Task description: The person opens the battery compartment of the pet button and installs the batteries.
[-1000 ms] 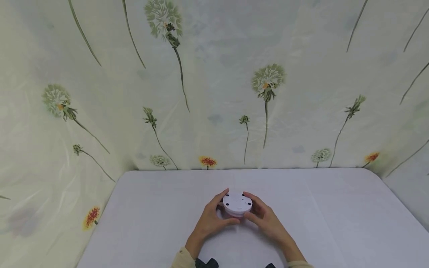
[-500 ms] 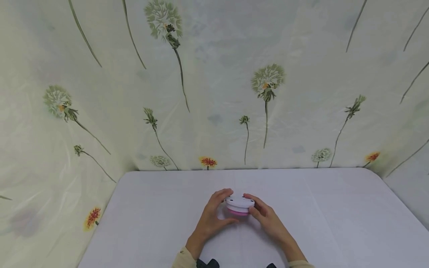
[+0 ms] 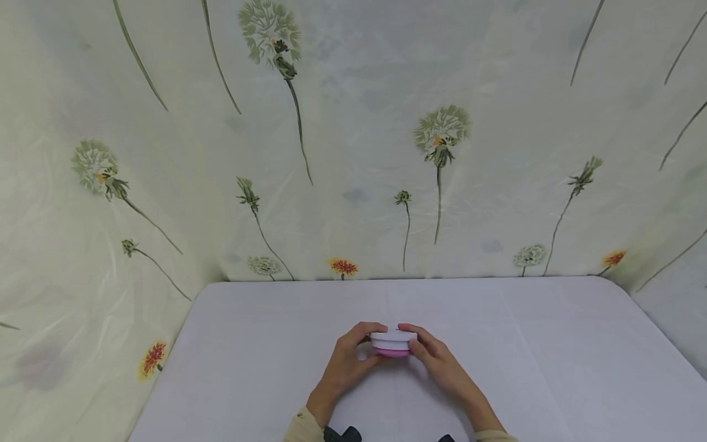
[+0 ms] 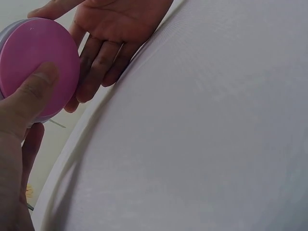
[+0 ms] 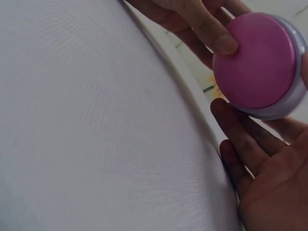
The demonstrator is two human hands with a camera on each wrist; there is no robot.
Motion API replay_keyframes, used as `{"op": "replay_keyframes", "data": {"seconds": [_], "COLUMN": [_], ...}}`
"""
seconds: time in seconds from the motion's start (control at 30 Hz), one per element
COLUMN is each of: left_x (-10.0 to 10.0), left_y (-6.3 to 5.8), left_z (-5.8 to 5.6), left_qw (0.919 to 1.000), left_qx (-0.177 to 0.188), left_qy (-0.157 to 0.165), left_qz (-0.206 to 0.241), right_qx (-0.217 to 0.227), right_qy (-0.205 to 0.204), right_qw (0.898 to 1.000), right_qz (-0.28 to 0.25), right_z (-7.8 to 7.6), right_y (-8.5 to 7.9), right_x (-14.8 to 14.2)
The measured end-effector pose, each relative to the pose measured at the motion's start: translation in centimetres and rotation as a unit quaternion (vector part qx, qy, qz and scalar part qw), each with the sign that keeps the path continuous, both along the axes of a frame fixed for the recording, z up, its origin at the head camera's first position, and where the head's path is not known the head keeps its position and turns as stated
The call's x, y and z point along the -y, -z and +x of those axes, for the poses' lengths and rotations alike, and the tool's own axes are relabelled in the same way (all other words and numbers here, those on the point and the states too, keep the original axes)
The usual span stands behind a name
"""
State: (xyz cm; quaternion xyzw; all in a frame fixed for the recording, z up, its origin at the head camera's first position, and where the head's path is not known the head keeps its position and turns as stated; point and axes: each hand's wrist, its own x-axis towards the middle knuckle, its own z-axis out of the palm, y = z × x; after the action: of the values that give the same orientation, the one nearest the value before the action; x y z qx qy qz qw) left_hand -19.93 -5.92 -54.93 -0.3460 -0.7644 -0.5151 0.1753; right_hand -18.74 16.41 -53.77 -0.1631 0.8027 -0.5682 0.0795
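A round device [image 3: 393,345], with a white base and a smooth pink cap [image 4: 45,67], is held between both hands above the table. Its pink side faces down and its white base faces up. My left hand [image 3: 348,359] pinches it, the thumb pressed flat on the pink cap and the fingers over the white base. On the other side, my right hand [image 3: 442,362] holds the white rim between thumb and forefinger. In the right wrist view the other fingers of the right hand [image 5: 274,168] spread below the device. The base's upper face is mostly turned out of sight.
A white cloth [image 3: 248,344] covers the table, whose back edge meets a curtain [image 3: 353,153] printed with dandelions. Dark straps [image 3: 342,434] show near the wrists at the bottom of the head view.
The device has tilted, so its footed white face is turned away and the pink cap shows underneath. The left thumb has come in from beside it to the cap.
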Motion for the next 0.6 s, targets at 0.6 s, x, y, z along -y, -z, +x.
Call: {"op": "replay_keyframes", "data": {"seconds": [0.6], "left_x": [0.1], "left_y": [-1.9], "left_z": [0.9], "left_qw": [0.9979], "left_qx": [0.062], "left_qy": [-0.004], "left_qz": [0.020], "right_qx": [-0.118], "right_qy": [-0.030], "right_qw": [0.991], "right_qz": [-0.049], "right_z": [-0.2], "right_y": [0.2], "right_x": [-0.3]}}
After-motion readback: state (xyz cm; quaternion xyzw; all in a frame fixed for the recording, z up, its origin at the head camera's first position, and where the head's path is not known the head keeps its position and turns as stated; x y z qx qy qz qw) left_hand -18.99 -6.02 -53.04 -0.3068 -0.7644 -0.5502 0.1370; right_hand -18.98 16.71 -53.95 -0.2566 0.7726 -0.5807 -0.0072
